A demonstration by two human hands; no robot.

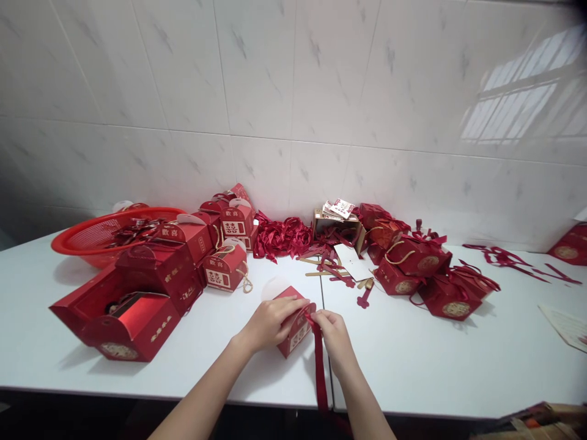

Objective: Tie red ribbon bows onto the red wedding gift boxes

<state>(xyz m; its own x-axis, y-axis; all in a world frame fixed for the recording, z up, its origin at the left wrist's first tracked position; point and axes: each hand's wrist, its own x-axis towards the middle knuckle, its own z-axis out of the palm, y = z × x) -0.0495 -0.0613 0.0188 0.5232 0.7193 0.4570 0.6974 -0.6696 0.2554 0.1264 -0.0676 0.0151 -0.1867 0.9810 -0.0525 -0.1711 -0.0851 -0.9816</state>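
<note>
A small red gift box with white Chinese lettering stands near the table's front edge, between my hands. My left hand is closed over its top and left side, steadying it. At the upper right of the box, my right hand pinches a dark red ribbon. The ribbon's long tail hangs down over the table edge. Where its other end meets the box's top flap is hidden by my fingers.
Red gift boxes and an orange-red plastic basket stand left. Behind lies a heap of ribbons, beside a cardboard box with cards. Ribboned boxes sit right. A seam divides the white tabletop.
</note>
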